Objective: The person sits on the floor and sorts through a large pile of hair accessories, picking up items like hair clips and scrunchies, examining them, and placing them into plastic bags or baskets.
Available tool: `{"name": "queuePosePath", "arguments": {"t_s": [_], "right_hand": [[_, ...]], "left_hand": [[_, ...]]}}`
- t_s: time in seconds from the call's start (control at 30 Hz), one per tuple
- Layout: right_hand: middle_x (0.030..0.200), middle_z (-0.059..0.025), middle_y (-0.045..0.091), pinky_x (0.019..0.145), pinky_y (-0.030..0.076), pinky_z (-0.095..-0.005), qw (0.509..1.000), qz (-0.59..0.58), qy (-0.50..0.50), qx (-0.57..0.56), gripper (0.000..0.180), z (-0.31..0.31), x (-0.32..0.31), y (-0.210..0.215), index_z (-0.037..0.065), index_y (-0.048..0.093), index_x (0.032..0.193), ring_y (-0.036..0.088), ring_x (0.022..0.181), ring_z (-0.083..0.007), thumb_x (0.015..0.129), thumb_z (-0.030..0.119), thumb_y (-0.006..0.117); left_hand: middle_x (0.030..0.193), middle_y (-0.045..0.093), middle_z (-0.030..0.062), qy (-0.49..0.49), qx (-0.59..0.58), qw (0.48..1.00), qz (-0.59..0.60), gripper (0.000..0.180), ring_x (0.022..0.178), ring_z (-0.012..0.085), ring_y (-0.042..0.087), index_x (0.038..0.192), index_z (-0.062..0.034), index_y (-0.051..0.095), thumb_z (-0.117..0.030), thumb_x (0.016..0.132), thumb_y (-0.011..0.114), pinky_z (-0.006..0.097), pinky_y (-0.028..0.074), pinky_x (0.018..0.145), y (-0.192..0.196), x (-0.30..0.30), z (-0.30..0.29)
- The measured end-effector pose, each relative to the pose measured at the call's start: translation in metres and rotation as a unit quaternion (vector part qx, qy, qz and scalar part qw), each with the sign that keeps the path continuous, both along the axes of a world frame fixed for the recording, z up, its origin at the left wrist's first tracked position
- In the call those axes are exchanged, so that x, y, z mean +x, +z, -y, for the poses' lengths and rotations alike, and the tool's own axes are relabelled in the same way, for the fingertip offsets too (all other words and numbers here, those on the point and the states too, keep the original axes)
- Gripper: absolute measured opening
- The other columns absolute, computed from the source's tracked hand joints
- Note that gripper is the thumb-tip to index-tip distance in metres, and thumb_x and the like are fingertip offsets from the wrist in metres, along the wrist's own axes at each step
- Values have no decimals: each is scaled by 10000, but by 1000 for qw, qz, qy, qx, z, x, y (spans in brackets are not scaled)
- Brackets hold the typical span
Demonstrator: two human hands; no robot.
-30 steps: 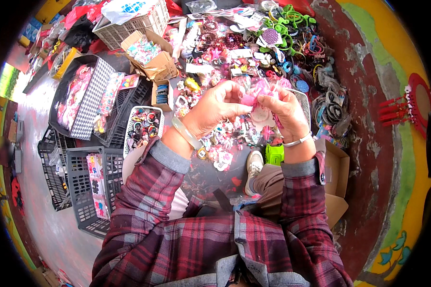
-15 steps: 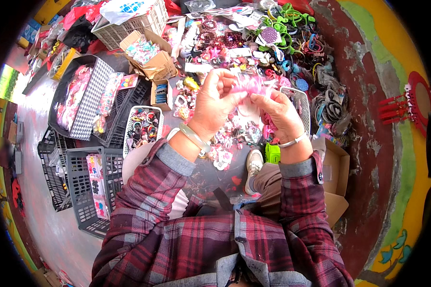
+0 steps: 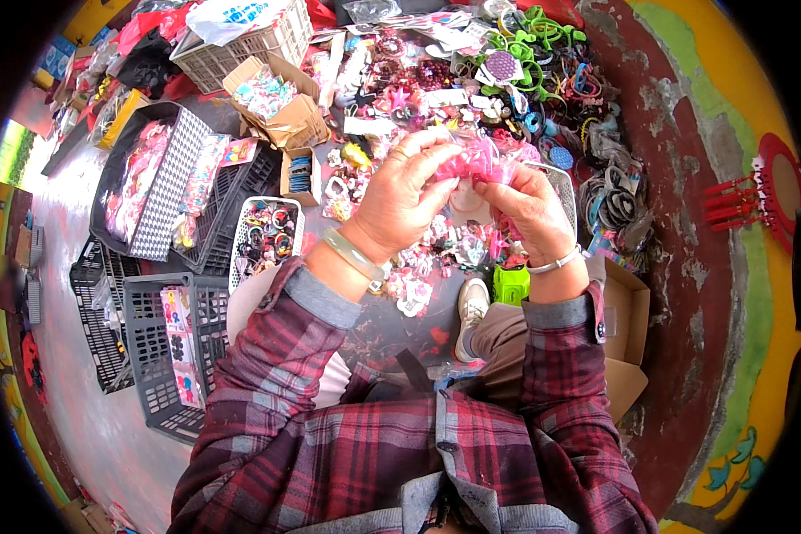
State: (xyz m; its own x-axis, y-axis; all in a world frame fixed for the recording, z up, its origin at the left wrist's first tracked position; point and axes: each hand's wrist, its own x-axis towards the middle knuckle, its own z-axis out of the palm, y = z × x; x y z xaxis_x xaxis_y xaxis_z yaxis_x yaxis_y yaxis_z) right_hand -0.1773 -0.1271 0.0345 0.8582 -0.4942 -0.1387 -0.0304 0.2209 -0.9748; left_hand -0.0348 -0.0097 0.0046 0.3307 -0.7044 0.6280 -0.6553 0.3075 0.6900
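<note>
Between my two hands is a small clear plastic bag of bright pink pieces (image 3: 476,162); what kind of pieces they are cannot be made out. My left hand (image 3: 400,196) pinches its left side with thumb and fingers. On its right side, the thumb and fingers of my right hand (image 3: 534,209) are closed on the plastic. Below and beyond the hands spreads a heap of small hair accessories (image 3: 436,245), mostly pink, red and white. Part of this heap is hidden behind my hands and the bag. A white basket (image 3: 559,182) stands just behind my right hand.
Left of the heap are a white basket of hair ties (image 3: 267,236), small cardboard boxes (image 3: 285,125) and a grey crate (image 3: 165,356). Green headbands (image 3: 534,40) lie at the far right. A bright green object (image 3: 511,286) sits near my shoe (image 3: 473,311), beside an open cardboard box (image 3: 627,325).
The pink bag has turned in my fingers and looks deeper pink and more bunched. My right hand has shifted slightly right and down; my left fingers have moved over the bag's edge.
</note>
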Motion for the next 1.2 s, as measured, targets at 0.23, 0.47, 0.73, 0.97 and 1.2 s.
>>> {"name": "queuePosePath", "arguments": {"t_s": [0.23,0.47,0.73,0.97,1.2], "right_hand": [[772,71,568,544,350,-160,997,-17,17,-80,176,-1,0,-1,46,630,968,452,638,5,820,139,608],[763,70,563,530,341,-163,997,-28,23,-64,189,1,1,0,46,628,978,441,621,3,818,143,606],[895,-6,618,695,446,-205,1000,7,-10,10,275,-2,4,-1,20,576,1037,570,765,-66,768,71,600],[913,-9,616,695,444,-209,998,37,-49,11,249,6,3,-14,26,611,999,561,781,-68,755,-15,586],[939,-104,616,683,510,-293,770,106,-242,-581,235,-10,9,1,69,646,895,624,809,-236,680,-26,648]], "left_hand": [[1137,460,91,-47,57,990,-119,208,980,142,542,976,17,568,42,770,585,264,513,770,5,3,-4],[1054,476,47,-95,50,953,-283,161,885,95,540,910,-6,544,37,763,592,232,480,753,6,4,-1],[886,508,-1,-211,63,851,-476,181,815,68,479,890,-54,519,20,749,606,197,401,726,0,12,-4],[916,533,31,-185,41,808,-558,230,894,125,525,956,-45,523,3,749,612,244,418,827,6,10,0],[938,590,74,-146,113,717,-673,298,877,181,578,998,-56,555,-294,827,606,291,464,764,6,15,-6]]}}
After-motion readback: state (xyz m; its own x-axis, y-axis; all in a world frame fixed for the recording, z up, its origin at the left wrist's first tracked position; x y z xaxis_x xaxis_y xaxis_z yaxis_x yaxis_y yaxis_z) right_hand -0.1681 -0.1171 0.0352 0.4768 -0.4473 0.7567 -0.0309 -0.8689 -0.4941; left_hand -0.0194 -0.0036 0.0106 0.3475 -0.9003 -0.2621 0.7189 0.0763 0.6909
